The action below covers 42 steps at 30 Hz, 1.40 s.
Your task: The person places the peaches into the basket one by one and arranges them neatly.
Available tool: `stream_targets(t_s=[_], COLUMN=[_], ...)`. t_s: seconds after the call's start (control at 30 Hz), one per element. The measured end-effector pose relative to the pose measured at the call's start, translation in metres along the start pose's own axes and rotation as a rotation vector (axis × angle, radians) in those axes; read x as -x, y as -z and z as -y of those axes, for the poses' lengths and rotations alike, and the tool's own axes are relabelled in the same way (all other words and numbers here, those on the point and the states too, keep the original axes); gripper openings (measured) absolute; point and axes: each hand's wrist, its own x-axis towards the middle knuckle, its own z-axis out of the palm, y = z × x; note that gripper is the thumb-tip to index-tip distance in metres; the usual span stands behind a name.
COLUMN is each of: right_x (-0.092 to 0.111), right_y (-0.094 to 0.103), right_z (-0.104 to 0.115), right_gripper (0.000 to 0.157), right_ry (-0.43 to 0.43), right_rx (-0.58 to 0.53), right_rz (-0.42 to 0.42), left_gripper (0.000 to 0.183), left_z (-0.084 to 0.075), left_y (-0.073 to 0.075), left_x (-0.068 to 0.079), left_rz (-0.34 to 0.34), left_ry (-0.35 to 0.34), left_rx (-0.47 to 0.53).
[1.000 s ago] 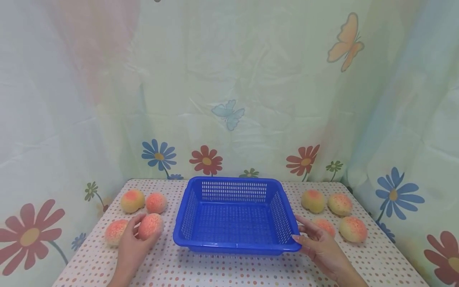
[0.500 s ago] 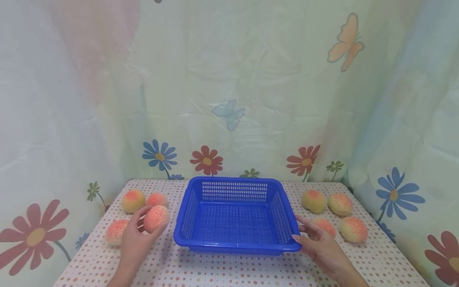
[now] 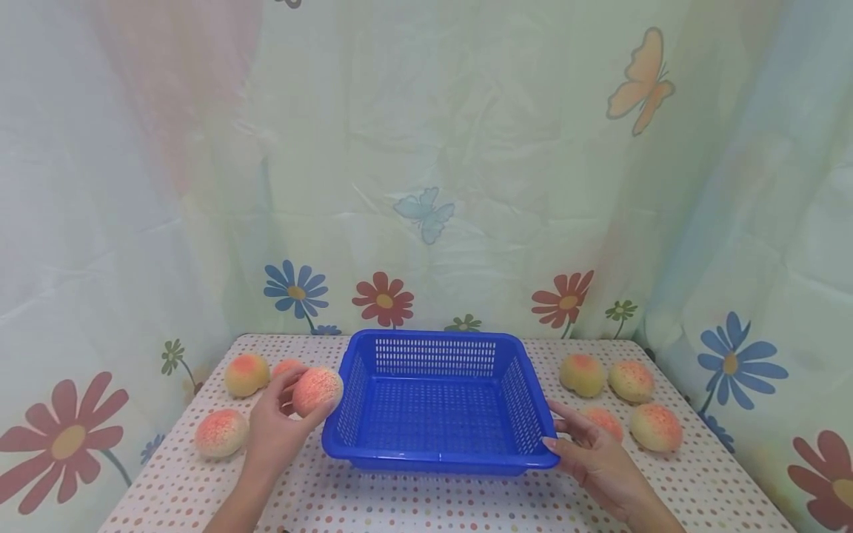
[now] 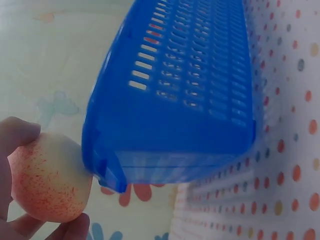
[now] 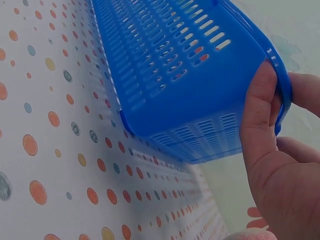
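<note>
The left hand, at lower left of the frame, grips a round, speckled pink-and-cream peach between thumb and curled fingers, raised above the tabletop. The peach is just beside the left rim of a rectangular blue plastic basket with slotted walls at lower centre; whether the two touch cannot be told. The right hand, at lower right, pinches the basket's near right corner, thumb and fingers drawn narrow on the rim.

The work looks to be at an early stage: one peach is up, none lies inside the basket, and seven others rest on the white cloth with coloured dots. At lower left are a yellow peach with a red top, a pink peach partly hidden by the left hand and a cream peach with a coral blush. Four yellow-to-pink peaches sit at lower right, one partly behind the right hand. Beyond hangs a pale curtain printed with flowers and butterflies.
</note>
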Motion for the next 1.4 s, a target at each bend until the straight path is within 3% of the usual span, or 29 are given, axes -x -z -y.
stream_targets(t_s=[0.23, 0.63, 1.13, 1.4], right_x=[0.000, -0.001, -0.002, -0.002], right_y=[0.001, 0.002, 0.002, 0.002], right_z=[0.001, 0.000, 0.001, 0.001], right_gripper=[0.075, 0.075, 0.074, 0.074], right_ry=[0.009, 0.001, 0.004, 0.006], right_rx=[-0.014, -0.018, -0.025, -0.021], right_rz=[0.031, 0.033, 0.037, 0.031], left_gripper=[0.072, 0.075, 0.065, 0.062], left_z=[-0.014, -0.033, -0.059, -0.068], left_y=[-0.007, -0.025, -0.051, -0.067], left_x=[-0.008, -0.016, -0.030, -0.037], left_rz=[0.056, 0.164, 0.291, 0.334], left_ry=[-0.051, -0.051, -0.082, -0.116], left_rx=[0.070, 0.171, 0.277, 0.276])
